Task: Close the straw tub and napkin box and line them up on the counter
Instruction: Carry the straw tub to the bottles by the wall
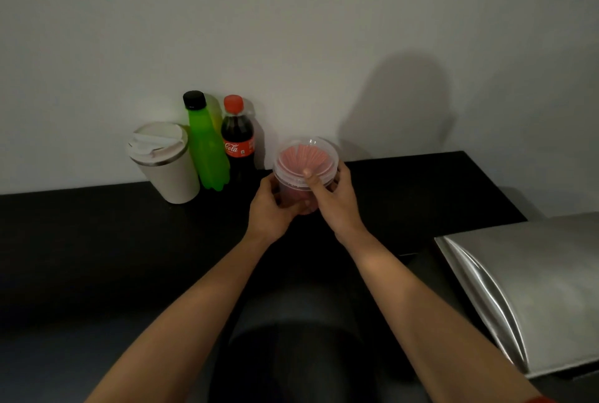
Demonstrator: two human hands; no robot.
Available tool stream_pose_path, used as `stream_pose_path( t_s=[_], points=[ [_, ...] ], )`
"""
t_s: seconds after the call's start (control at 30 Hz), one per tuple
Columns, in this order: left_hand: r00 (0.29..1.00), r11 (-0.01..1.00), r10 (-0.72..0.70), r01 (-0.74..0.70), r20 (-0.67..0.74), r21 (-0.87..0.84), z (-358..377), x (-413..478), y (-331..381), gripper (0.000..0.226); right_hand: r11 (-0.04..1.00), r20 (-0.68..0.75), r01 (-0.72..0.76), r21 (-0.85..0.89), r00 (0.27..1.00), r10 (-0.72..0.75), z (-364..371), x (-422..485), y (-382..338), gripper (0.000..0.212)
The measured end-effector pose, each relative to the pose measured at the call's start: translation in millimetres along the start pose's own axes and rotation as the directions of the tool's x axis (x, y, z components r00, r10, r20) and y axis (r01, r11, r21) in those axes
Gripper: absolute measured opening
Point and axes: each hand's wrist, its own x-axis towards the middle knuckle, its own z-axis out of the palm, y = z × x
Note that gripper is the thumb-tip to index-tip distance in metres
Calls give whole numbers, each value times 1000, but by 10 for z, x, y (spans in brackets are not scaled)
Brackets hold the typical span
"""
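A clear round straw tub (pixel 304 159) with pink straws inside stands on the black counter (pixel 97 240), its clear lid on top. My left hand (pixel 270 211) wraps the tub's left side from below. My right hand (pixel 330 200) grips its right side, with the thumb pressed on the lid's near rim. A shiny metal box with a curved lid (pixel 525 289), which may be the napkin box, sits at the right with its lid down.
Against the white wall stand a white travel cup (pixel 165 162), a green bottle (pixel 205 146) and a cola bottle (pixel 238 140), left of the tub. The counter's right end lies just behind the metal box.
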Motion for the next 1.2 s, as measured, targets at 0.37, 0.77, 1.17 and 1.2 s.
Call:
stream_pose_path(
  t_s=[0.37, 0.77, 1.17, 1.2],
  points=[
    [1000, 999, 22, -22, -2, 26, 91, 268, -16, 78, 999, -3, 27, -24, 1000, -27, -7, 263, 31, 66],
    [1000, 999, 23, -23, -2, 30, 125, 413, -3, 78, 1000, -16, 19, 13, 1000, -19, 23, 388, 34, 69],
    [999, 998, 22, -23, 28, 52, 114, 437, -34, 78, 998, -18, -47, -34, 999, 47, 10, 330, 217, 73],
    [999, 998, 21, -23, 30, 61, 113, 441, -37, 77, 998, -21, -53, -41, 998, 52, 14, 336, 224, 71]
  ],
)
